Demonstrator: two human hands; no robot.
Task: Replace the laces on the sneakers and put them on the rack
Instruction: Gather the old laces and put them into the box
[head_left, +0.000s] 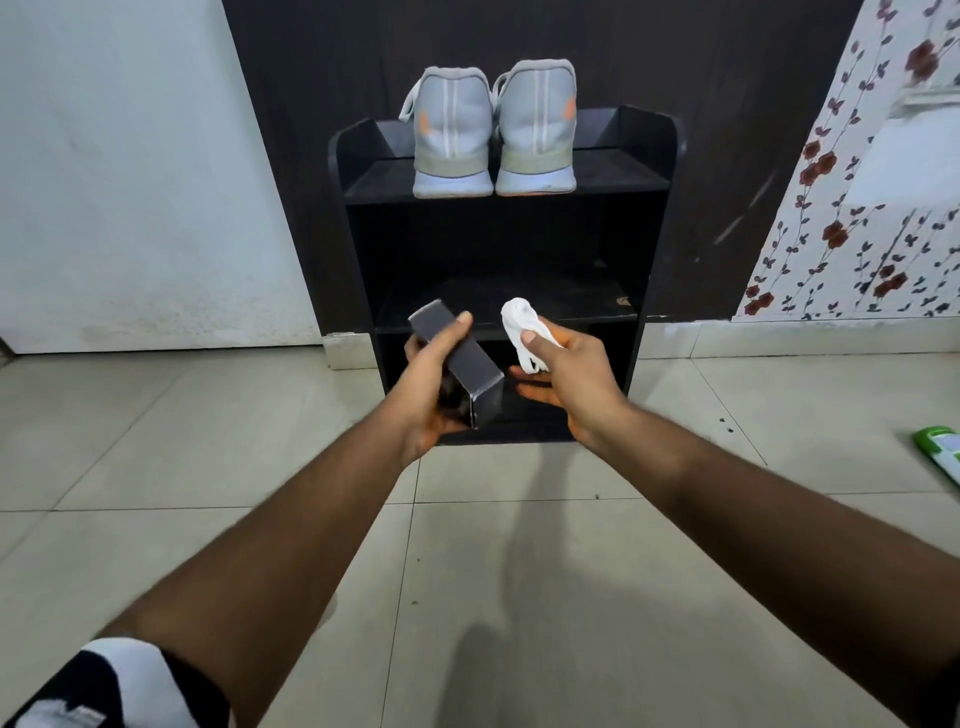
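Two grey sneakers, the left sneaker and the right sneaker, stand heels toward me on the top shelf of a black shoe rack. My left hand grips a small dark box, open at its near end, in front of the rack's lower shelves. My right hand pinches a bundle of white laces between thumb and fingers, just right of the box. Both forearms reach forward over the tiled floor.
The rack stands against a dark door panel with a white wall on the left and flowered wallpaper on the right. A green and white object lies on the floor tiles at the right edge.
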